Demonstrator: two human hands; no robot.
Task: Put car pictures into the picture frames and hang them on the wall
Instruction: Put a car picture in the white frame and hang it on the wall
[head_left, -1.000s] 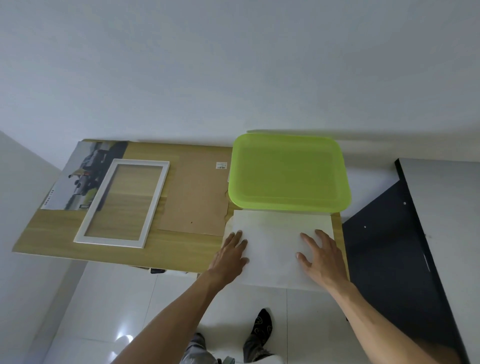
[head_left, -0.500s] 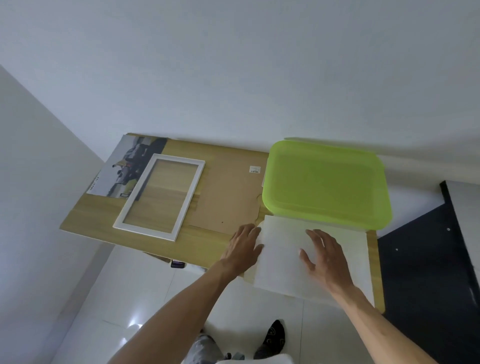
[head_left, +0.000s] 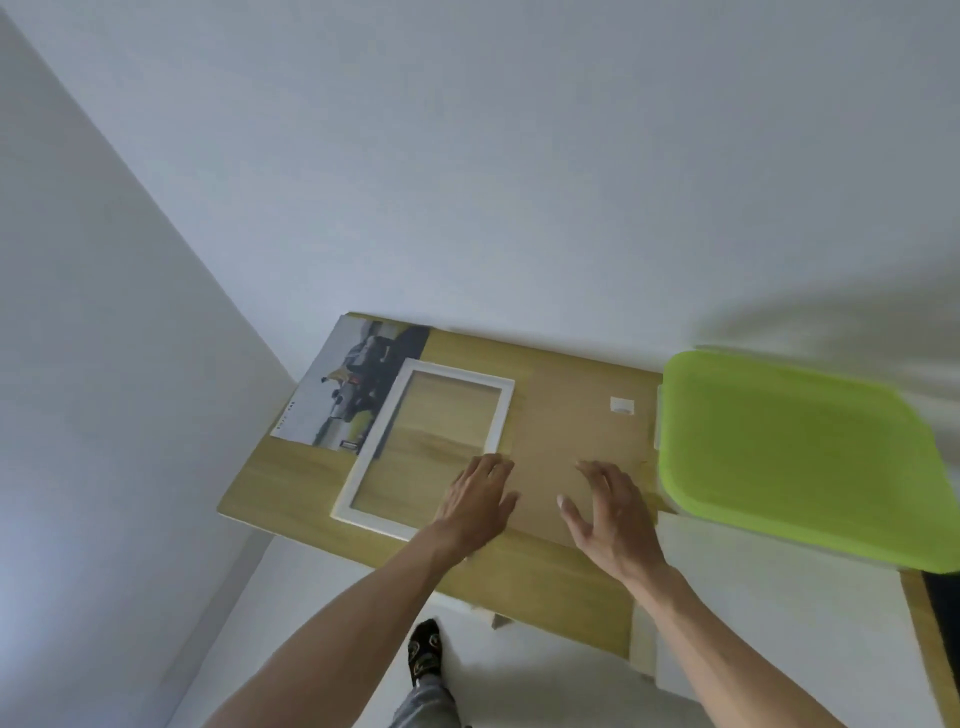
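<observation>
We look down from head height onto a wooden table (head_left: 291, 493) set against a pale wall (head_left: 519, 156). Both of our bare arms reach forward over it. Our left hand (head_left: 480, 501) lies with fingers straight and together, held flat over the near right corner of a white picture frame (head_left: 431, 449), where the frame meets a brown backing board (head_left: 566, 431); it grips nothing, and we cannot tell whether it touches. Our right hand (head_left: 608, 514) is spread wide, fingers relaxed, over the backing board, holding nothing. The frame lies flat with the table showing through its opening. A car picture (head_left: 353, 389) lies at the far left corner, partly under the frame's left edge. To the right sits a lime-green plastic lid (head_left: 789, 457), with a white sheet (head_left: 769, 623) just in front of it. Below, a dark patterned sock (head_left: 426, 652) shows on the pale floor.
</observation>
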